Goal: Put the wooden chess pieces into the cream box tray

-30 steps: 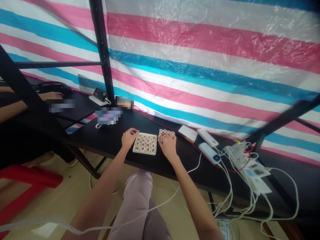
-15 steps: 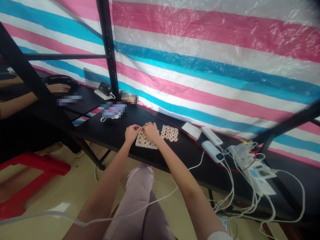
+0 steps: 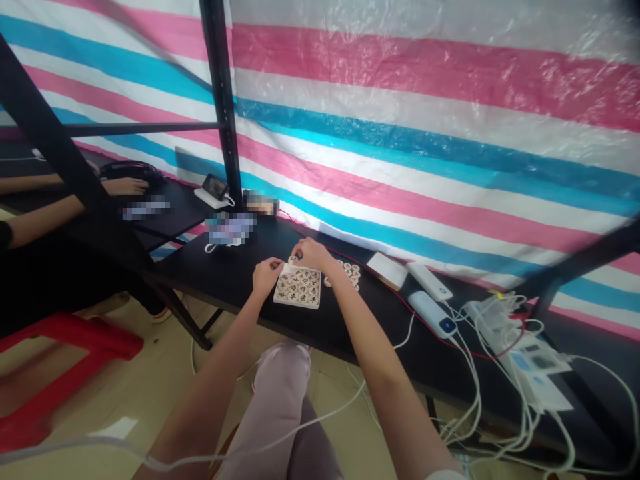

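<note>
Striped sheeting (image 3: 425,167) — pink, blue, white — hangs behind a black table (image 3: 235,268); red stool (image 3: 100,333) on pale floor (image 3: 165,377).

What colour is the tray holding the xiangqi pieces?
Off-white tray, best seen in the head view.

"How was the reach?"

"Forward on both sides: the left arm (image 3: 220,377) slanted inward, and the right arm (image 3: 383,363) angled across toward the left."

"And past the wrists?"

"Near each other, yet apart. The left hand (image 3: 266,277) was curled, its fingertips drawn together, pointing right. The right hand (image 3: 312,254) reached a little farther out, back upward, fingers bent toward the left."
</note>
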The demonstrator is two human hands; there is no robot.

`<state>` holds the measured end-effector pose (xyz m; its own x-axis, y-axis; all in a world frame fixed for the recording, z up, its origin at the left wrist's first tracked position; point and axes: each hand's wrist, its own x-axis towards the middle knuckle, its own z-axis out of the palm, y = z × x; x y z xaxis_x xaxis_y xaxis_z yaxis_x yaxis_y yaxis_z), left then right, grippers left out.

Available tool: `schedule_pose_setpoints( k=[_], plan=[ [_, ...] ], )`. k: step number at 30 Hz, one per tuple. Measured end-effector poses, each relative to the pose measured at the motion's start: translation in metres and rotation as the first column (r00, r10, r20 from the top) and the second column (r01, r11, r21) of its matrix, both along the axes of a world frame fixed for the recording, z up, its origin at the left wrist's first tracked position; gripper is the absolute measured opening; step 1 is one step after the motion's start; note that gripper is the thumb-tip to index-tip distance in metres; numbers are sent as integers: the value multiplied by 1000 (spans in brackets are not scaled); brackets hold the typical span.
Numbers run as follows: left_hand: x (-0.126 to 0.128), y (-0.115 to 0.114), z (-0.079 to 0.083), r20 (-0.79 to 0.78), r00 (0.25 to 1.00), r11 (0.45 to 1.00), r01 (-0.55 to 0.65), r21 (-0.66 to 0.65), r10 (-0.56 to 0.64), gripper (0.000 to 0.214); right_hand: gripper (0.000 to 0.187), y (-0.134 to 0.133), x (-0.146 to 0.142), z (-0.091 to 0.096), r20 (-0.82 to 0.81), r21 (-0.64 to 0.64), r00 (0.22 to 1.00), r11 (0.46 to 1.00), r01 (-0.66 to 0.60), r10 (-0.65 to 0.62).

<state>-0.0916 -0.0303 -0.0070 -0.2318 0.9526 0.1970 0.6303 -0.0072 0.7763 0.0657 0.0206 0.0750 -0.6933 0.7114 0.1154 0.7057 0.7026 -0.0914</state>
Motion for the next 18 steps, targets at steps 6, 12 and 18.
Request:
schedule_pose_setpoints(
  k=[6,12,18],
  plan=[
    [-1,2,0,-12,1000,1000,-8,5,8,19,31,32,31,5,107,-41,939,943,331,-325],
    [1,3,3,-52,998,999,-25,-24,24,19,36,52,31,-9,256,-70,858,877,476,-445],
    [3,4,4,-92,995,997,-42,-60,36,22,56,63,27,-13,300,-35,771,801,597,-561]
  ],
)
